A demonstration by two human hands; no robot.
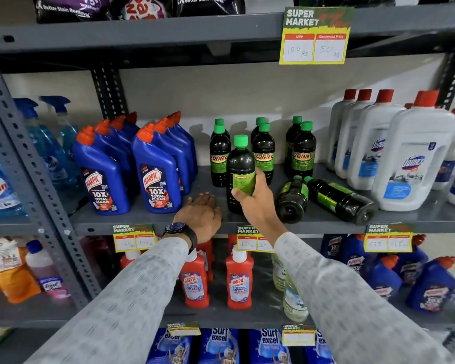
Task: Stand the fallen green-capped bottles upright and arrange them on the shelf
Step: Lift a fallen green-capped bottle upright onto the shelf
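My right hand (254,197) grips an upright dark bottle with a green cap (240,164) near the front of the grey middle shelf (153,219). My left hand (201,214) rests palm down on the shelf edge just left of it, holding nothing. Two green-capped bottles lie on their sides to the right: one (292,198) with its base toward me, another (339,199) pointing right. Behind stand three pairs of upright green-capped bottles: left (219,156), middle (263,153), right (303,153).
Blue Harpic bottles (155,172) stand left of the green-capped ones, and white Domex jugs (415,158) crowd the right. Price tags (314,35) hang from the shelf edges. Red Harpic bottles (239,282) fill the shelf below. A perforated grey upright (29,164) rises at the left.
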